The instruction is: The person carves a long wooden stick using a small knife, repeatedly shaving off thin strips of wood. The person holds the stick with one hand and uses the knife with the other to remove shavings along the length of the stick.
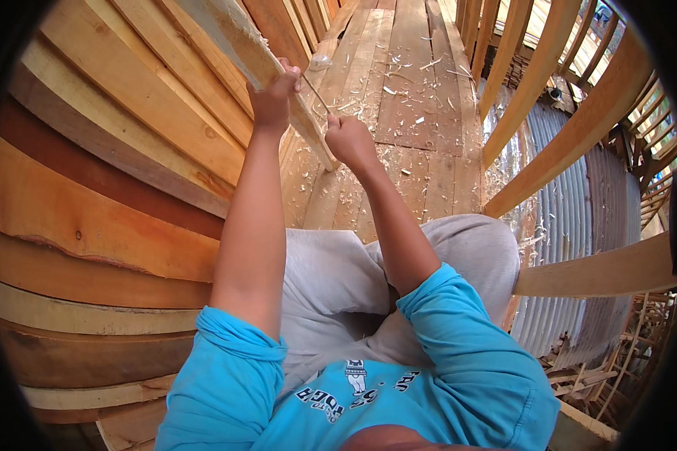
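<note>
My left hand (273, 96) is closed on the edge of a pale wooden batten (237, 41) that leans against the planked wall on the left. My right hand (349, 139) is clenched a little lower and to the right, beside the batten's lower end. A thin rod-like tool or cord (316, 94) runs between the two hands; what it is cannot be told. Both forearms reach up from a turquoise shirt, above grey trousers (331, 278).
Curved wall of overlapping wooden planks (105, 195) fills the left. A plank walkway (410, 98) strewn with wood shavings runs ahead. Slanted timber ribs (572, 143) and corrugated metal sheeting (572, 218) lie to the right, with a drop beyond.
</note>
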{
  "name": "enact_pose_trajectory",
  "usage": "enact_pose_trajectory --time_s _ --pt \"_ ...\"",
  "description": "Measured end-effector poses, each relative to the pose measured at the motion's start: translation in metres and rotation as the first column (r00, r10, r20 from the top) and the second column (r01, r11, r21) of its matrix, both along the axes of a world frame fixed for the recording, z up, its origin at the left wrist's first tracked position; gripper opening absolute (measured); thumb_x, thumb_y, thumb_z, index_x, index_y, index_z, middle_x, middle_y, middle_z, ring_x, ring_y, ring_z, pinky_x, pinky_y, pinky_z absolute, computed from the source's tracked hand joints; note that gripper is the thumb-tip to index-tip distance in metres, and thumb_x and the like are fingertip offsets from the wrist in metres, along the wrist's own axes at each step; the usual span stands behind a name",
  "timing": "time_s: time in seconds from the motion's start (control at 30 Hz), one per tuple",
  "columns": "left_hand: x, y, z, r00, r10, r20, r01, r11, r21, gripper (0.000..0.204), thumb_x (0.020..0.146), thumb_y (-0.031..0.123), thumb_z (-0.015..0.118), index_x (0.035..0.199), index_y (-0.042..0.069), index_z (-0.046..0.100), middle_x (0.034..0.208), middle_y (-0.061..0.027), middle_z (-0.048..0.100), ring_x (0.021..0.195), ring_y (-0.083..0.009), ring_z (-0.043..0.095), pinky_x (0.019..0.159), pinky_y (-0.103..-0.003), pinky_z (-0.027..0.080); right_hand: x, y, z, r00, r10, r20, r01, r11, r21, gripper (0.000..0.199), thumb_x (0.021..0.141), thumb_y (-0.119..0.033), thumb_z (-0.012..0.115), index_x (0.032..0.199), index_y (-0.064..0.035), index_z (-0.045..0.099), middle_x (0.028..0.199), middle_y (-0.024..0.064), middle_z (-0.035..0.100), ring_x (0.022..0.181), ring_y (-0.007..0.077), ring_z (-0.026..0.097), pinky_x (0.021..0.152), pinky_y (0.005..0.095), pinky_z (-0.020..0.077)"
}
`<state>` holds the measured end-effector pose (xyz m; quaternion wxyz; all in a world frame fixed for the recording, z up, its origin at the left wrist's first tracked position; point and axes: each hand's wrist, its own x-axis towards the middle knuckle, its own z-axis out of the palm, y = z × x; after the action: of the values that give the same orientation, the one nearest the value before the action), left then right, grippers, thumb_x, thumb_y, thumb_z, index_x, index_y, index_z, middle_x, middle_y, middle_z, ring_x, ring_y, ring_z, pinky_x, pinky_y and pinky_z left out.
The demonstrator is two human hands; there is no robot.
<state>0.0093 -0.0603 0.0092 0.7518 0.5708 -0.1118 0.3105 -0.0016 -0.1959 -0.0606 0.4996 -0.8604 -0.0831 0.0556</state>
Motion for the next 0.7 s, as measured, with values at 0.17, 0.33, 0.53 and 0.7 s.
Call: enact_pose_trajectory --time_s 0.17,0.33,0.53,0.7 --pt "0.009 -0.022 0.004 1.000 -0.002 0.015 0.002 1.000 0.030 0.019 0.078 -0.004 0.064 0.091 0.005 0.053 0.077 -0.0036 0.055 0.061 -0.0136 0.053 0.056 -0.028 0.044 0.020 0.008 -0.072 0.999 0.006 -0.038 -0.006 1.000 0.004 0.048 0.097 -0.033 0.042 0.094 0.0090 0.065 0.093 0.0325 0.065 0.092 0.0472 0.063 0.085 0.0508 0.0473" --pt "0.005 -0.003 0.002 1.000 0.023 0.020 -0.023 1.000 -0.016 0.015 0.078 -0.004 0.064 0.086 0.004 0.054 0.076 -0.0035 0.055 0.060 -0.0136 0.053 0.056 -0.028 0.043 0.017 0.001 -0.044 0.998 0.044 -0.042 -0.047 0.995 -0.084 0.047 0.098 -0.034 0.043 0.097 0.0074 0.065 0.098 0.0305 0.065 0.095 0.0459 0.063 0.083 0.0486 0.0480" --pt "0.007 0.007 -0.001 0.999 -0.003 -0.032 0.004 0.999 0.034 0.016 0.078 0.002 0.064 0.087 0.006 0.052 0.078 -0.0030 0.052 0.062 -0.0136 0.051 0.059 -0.028 0.042 0.014 0.008 -0.040 0.998 -0.002 0.060 -0.006 0.991 0.130 0.047 0.098 -0.034 0.044 0.093 0.0078 0.065 0.091 0.0286 0.066 0.091 0.0429 0.064 0.081 0.0483 0.0477" --pt "0.001 0.010 0.000 0.998 0.041 -0.039 -0.041 0.999 0.006 0.018 0.078 0.004 0.065 0.089 0.007 0.052 0.079 -0.0027 0.050 0.064 -0.0138 0.050 0.060 -0.028 0.043 0.011 0.010 -0.039 0.984 0.118 -0.133 -0.127 0.989 -0.068 0.050 0.097 -0.035 0.043 0.090 0.0093 0.065 0.090 0.0296 0.066 0.090 0.0435 0.065 0.081 0.0485 0.0491"
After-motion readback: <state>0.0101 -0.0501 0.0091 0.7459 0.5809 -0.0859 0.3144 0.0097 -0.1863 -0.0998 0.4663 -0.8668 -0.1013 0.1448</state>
